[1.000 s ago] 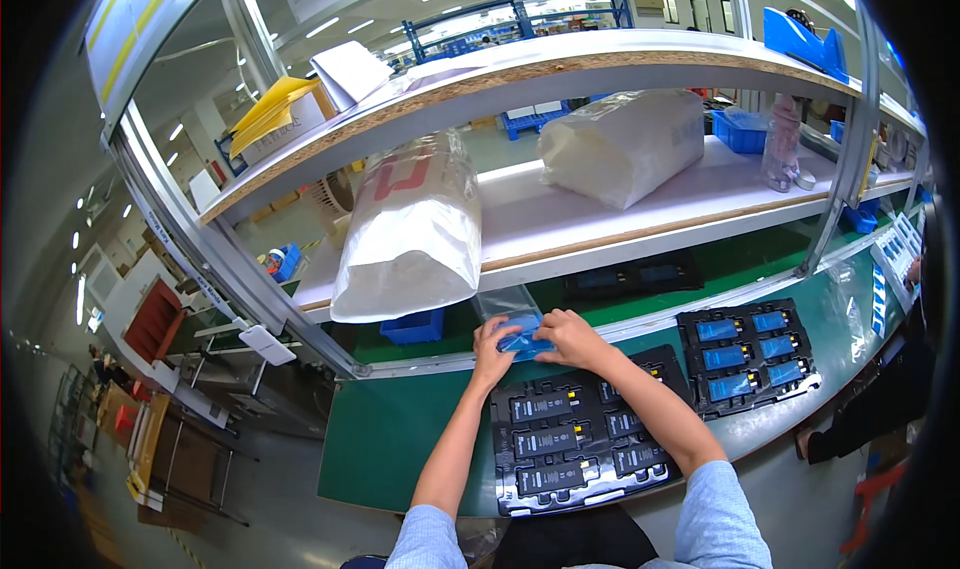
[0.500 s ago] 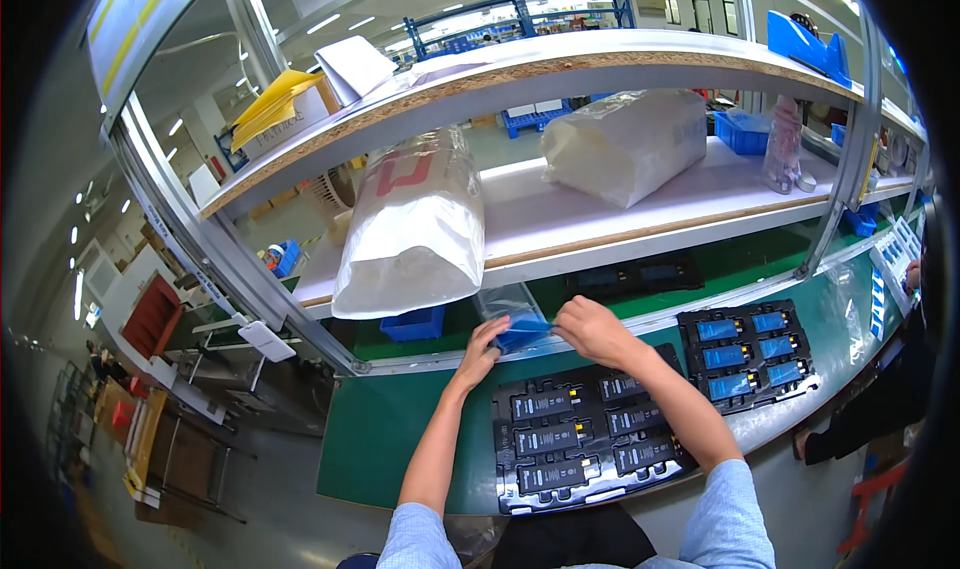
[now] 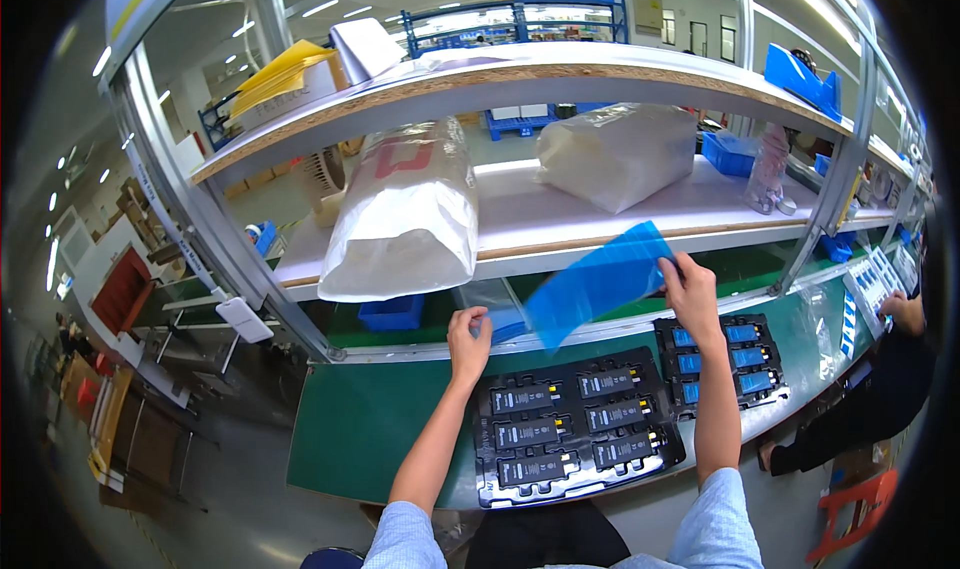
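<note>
The right hand pinches one end of a film, which extends to its left. The left hand curls beside blue sheets, its grip indiscernible; a tray lies nearer the body.

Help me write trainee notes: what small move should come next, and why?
Probably lower the translucent blue plastic film sheet toward the black moulded plastic tray nearest the person: the right hand holds the sheet raised by one end, and that tray's flat black rectangular blocks look uncovered, while the flat blue-faced rectangular blocks farther right show blue tops.
</note>
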Demonstrator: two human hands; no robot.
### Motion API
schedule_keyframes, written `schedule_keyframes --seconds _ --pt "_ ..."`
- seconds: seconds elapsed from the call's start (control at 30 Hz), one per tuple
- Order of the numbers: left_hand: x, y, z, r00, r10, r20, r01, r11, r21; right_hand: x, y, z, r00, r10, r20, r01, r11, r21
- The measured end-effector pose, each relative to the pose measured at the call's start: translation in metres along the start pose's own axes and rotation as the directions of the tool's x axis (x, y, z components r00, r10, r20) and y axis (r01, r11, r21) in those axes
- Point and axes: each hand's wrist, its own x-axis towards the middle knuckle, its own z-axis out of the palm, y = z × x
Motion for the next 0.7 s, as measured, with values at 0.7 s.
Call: schedule_keyframes --seconds 0.7 --pt "-0.012 0.032 -0.019 0.863 -0.303 0.405 0.502 0.609 -0.614 -0.07 0.029 0.158 0.737 0.127 0.664 -0.474 0.798 0.373"
